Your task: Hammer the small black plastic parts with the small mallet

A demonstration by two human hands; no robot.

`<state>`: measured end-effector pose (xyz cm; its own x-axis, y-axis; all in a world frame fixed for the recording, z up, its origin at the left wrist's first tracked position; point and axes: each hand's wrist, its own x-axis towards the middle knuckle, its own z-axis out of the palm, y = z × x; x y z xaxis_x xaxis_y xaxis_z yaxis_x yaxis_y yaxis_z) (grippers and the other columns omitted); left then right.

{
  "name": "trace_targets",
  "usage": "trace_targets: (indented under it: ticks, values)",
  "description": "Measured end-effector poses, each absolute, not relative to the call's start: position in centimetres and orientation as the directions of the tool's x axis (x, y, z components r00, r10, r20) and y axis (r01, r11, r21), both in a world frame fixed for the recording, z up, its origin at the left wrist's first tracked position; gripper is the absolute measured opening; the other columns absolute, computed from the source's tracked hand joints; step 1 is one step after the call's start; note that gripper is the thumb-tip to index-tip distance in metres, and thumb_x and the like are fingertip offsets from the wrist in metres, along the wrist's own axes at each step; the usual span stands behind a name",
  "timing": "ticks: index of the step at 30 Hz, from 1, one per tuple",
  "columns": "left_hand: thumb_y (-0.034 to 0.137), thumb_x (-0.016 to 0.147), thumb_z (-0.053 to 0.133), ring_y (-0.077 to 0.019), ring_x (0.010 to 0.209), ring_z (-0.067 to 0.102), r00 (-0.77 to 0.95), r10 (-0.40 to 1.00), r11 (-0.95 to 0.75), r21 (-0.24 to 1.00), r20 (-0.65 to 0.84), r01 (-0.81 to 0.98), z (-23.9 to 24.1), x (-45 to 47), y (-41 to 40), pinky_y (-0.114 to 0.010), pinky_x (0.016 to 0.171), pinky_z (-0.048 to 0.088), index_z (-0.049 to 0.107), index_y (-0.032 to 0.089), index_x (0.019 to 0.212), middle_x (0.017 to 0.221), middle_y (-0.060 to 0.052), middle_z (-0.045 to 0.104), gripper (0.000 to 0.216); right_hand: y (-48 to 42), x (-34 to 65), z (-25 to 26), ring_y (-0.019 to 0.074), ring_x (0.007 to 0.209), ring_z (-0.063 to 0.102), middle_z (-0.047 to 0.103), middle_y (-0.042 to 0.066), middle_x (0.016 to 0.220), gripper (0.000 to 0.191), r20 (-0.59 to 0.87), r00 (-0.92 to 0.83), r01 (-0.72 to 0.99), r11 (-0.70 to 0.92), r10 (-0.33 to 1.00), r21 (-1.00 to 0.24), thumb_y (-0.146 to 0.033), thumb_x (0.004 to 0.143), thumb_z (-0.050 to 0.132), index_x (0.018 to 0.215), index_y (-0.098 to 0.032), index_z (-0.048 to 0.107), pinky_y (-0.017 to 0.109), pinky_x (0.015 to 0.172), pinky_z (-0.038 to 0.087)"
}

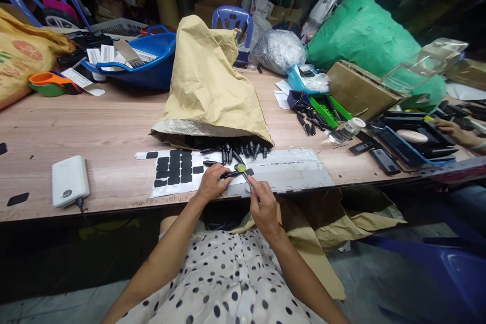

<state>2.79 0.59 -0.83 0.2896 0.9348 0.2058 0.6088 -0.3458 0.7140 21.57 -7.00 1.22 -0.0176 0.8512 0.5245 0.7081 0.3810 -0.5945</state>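
My left hand (212, 181) is closed on a slim black pen-like piece (231, 174) that points to the right, just above the front of the table. My right hand (264, 205) pinches a thin tool (246, 177) with a round yellow-green disc (240, 167) at its far end, which meets or overlaps the black piece. Beside my left hand lies a white sheet with black rounded stickers (173, 168). Several more black pieces (230, 154) spill from the mouth of a large tan paper sack (212, 86). A grey flat board (292, 169) lies under the work.
A white power bank (70, 182) with a cable stands at left. Behind are a blue basin (152, 68) with papers and an orange cup (47, 79). To the right are a green tray (343, 111), a clear jar (345, 130) and another person's hand (453, 131).
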Motion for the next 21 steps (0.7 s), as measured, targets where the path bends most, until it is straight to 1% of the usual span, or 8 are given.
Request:
trace_targets:
  ticks: [5,7,11,17,21]
  values:
    - [0.022,0.083,0.068,-0.0191,0.084,0.062,0.289,0.933,-0.348,0.730,0.212,0.588,-0.8,2.7,0.5,-0.031,0.080,0.050,0.076,0.021,0.095,0.083,-0.003,0.064,0.015,-7.3,21.2,1.2,0.0141,0.073,0.062,0.060,0.004,0.084,0.042,0.580,-0.052,0.710,0.438,0.813,-0.551,-0.014,0.100,0.043,0.134,-0.026,0.065,0.023,0.068,0.053]
    - [0.023,0.083,0.067,-0.0188,0.083,0.062,0.286,0.935,-0.345,0.735,0.212,0.584,-0.8,2.7,0.5,-0.031,0.080,0.051,0.076,0.022,0.096,0.083,-0.003,0.064,0.016,-7.4,21.1,0.8,0.0138,0.072,0.062,0.060,0.004,0.084,0.042,0.586,-0.072,0.723,0.447,0.807,-0.527,-0.013,0.100,0.042,0.133,-0.025,0.065,0.021,0.065,0.052]
    - [0.023,0.084,0.066,-0.0185,0.082,0.061,0.280,0.937,-0.339,0.739,0.209,0.582,-0.9,2.7,0.5,-0.031,0.080,0.051,0.076,0.022,0.094,0.083,-0.003,0.064,0.015,-7.4,21.3,0.0,0.0128,0.066,0.059,0.059,0.004,0.081,0.041,0.545,-0.116,0.757,0.429,0.831,-0.493,-0.014,0.101,0.040,0.131,-0.024,0.067,0.020,0.056,0.047]
    - [0.022,0.081,0.067,-0.0194,0.084,0.061,0.284,0.939,-0.331,0.743,0.195,0.582,-0.8,2.7,0.6,-0.032,0.081,0.051,0.076,0.023,0.093,0.083,-0.003,0.065,0.015,-7.3,21.8,0.1,0.0140,0.071,0.060,0.059,0.004,0.083,0.043,0.563,-0.049,0.751,0.402,0.825,-0.524,-0.014,0.100,0.042,0.133,-0.026,0.066,0.021,0.063,0.050]
    - [0.023,0.082,0.066,-0.0197,0.084,0.062,0.280,0.942,-0.322,0.741,0.187,0.589,-0.6,2.6,0.5,-0.032,0.081,0.051,0.076,0.023,0.093,0.083,-0.003,0.065,0.015,-7.4,21.5,0.1,0.0137,0.070,0.060,0.059,0.004,0.082,0.041,0.559,-0.033,0.765,0.380,0.829,-0.520,-0.012,0.099,0.042,0.127,-0.025,0.070,0.021,0.062,0.049]
